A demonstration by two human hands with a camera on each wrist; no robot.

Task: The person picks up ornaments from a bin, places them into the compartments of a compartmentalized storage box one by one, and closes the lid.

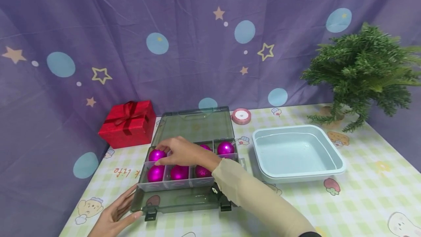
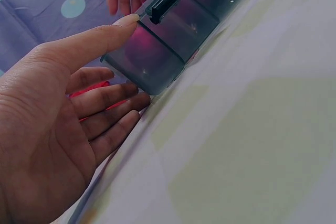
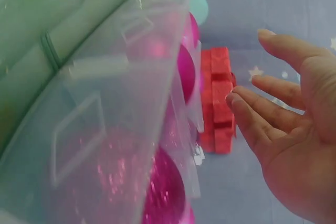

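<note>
A grey translucent divided storage box (image 1: 181, 201) lies with its lid tipped back, several magenta Christmas baubles (image 1: 155, 173) in its compartments. My right hand (image 1: 184, 153) is over the back left compartment, thumb and fingers spread around the bauble (image 1: 157, 155) there. In the right wrist view, this hand (image 3: 294, 124) has its fingers loosely extended with nothing between them. Against the box's front left corner rests my left hand (image 1: 112, 217); in the left wrist view its thumb (image 2: 100, 40) touches the front edge near a black latch (image 2: 167, 2), while relaxed fingers lie by the side.
A pale blue plastic basin (image 1: 299, 175) stands right of the box. Behind are a red gift box (image 1: 128, 131) with a ribbon bow and a pink ribbon roll (image 1: 241, 116). A small artificial Christmas tree (image 1: 365, 68) stands at back right. A purple curtain (image 1: 197, 6) hangs behind the table.
</note>
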